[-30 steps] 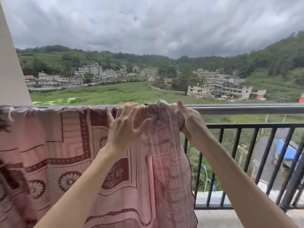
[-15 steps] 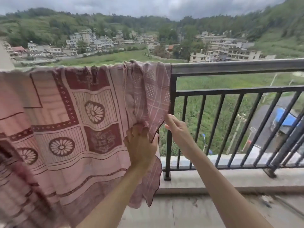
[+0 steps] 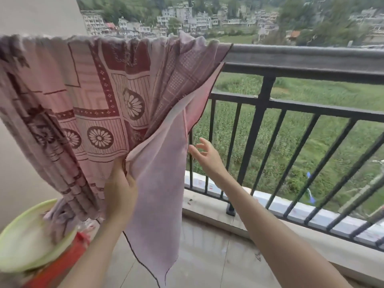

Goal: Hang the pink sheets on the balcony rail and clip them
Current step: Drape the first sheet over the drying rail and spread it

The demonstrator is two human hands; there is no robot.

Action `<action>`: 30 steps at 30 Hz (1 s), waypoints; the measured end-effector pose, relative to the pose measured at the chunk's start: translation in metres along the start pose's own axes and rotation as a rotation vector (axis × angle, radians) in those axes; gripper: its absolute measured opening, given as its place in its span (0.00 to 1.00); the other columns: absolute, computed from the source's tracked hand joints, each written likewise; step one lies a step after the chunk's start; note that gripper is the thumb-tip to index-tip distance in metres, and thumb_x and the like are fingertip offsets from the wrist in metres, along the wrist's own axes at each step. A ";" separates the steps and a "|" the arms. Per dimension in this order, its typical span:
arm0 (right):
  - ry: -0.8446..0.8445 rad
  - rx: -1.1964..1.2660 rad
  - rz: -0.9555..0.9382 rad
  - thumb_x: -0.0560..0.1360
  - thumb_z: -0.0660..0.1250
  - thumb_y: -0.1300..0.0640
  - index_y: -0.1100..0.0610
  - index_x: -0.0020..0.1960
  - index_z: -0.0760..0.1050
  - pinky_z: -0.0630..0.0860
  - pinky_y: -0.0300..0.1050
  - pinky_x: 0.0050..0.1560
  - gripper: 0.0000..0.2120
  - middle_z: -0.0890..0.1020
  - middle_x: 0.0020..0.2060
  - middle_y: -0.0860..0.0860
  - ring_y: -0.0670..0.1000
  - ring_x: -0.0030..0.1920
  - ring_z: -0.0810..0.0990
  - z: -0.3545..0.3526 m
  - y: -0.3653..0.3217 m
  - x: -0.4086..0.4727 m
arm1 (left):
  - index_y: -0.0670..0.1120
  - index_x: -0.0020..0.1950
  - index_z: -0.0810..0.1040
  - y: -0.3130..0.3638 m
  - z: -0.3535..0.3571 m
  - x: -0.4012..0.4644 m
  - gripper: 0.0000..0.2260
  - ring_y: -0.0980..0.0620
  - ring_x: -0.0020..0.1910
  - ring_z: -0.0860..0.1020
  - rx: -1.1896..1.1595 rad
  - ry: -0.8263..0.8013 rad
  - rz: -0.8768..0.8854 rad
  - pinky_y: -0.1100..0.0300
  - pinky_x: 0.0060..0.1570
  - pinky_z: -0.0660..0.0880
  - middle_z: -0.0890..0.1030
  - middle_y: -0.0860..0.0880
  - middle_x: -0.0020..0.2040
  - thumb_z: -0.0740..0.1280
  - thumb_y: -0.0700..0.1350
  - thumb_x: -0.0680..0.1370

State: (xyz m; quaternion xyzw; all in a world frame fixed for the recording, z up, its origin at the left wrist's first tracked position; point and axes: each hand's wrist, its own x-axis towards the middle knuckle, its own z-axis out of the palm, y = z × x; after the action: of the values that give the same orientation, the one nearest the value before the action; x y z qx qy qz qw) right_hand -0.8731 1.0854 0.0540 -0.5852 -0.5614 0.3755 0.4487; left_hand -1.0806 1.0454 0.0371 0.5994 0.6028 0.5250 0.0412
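At the left end of the balcony rail (image 3: pixel 301 57), where it met the pale wall (image 3: pixel 37 13), the pink sheet (image 3: pixel 99 96) hung draped over the top bar, its patterned face toward me and its folds bunched together so that it covered only that stretch of rail. My left hand (image 3: pixel 120 190) gripped the sheet's hanging edge partway down, fingers and thumb curled round a fold of cloth, and lifted it outward so the plain paler underside and a loose corner dangled below my wrist; I judged this hold was meant to separate the layers so the cloth could be spread flat. My right hand (image 3: pixel 204 155) hovered just beside that same edge, fingers spread and relaxed, holding nothing, near the upright bars, apparently ready to catch the fabric and draw it along the bare rail to the right. The sheet's lower left end trailed down into a light green basin (image 3: pixel 25 242) that sat on something red (image 3: pixel 62 265) at the bottom left, presumably to keep the cloth off the tiled floor (image 3: pixel 207 262). I could see no clips anywhere, so clipping looked not yet done.
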 end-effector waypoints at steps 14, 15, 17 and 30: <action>-0.044 0.350 -0.011 0.77 0.63 0.54 0.62 0.50 0.77 0.72 0.59 0.61 0.11 0.80 0.53 0.60 0.57 0.56 0.77 0.025 -0.021 0.028 | 0.42 0.39 0.70 -0.009 -0.058 0.008 0.08 0.37 0.34 0.73 0.331 0.049 0.019 0.55 0.32 0.63 0.73 0.43 0.37 0.68 0.41 0.71; -0.010 0.350 -0.004 0.78 0.61 0.56 0.66 0.49 0.75 0.72 0.61 0.60 0.12 0.80 0.51 0.64 0.62 0.53 0.77 0.027 -0.020 0.031 | 0.43 0.38 0.68 -0.010 -0.059 0.010 0.08 0.38 0.34 0.72 0.319 0.054 0.028 0.55 0.32 0.63 0.71 0.46 0.37 0.68 0.40 0.71; 0.069 0.337 0.013 0.80 0.55 0.58 0.65 0.43 0.70 0.73 0.59 0.47 0.12 0.76 0.41 0.63 0.60 0.41 0.74 0.029 -0.017 0.033 | 0.47 0.38 0.65 -0.013 -0.058 0.014 0.11 0.41 0.33 0.70 0.281 0.065 -0.005 0.55 0.32 0.63 0.70 0.48 0.36 0.67 0.39 0.71; 0.277 -0.043 -0.135 0.78 0.47 0.39 0.55 0.36 0.61 0.59 0.42 0.32 0.22 0.63 0.30 0.49 0.48 0.30 0.61 -0.030 0.084 -0.033 | 0.46 0.47 0.68 0.034 -0.013 -0.032 0.20 0.36 0.30 0.77 0.222 -0.037 0.123 0.57 0.28 0.67 0.77 0.43 0.28 0.67 0.60 0.69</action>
State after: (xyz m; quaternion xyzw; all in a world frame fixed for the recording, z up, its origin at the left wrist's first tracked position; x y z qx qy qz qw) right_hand -0.8210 1.0519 -0.0186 -0.6019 -0.5400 0.2481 0.5334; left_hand -1.0580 1.0044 0.0477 0.6457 0.6185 0.4454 -0.0465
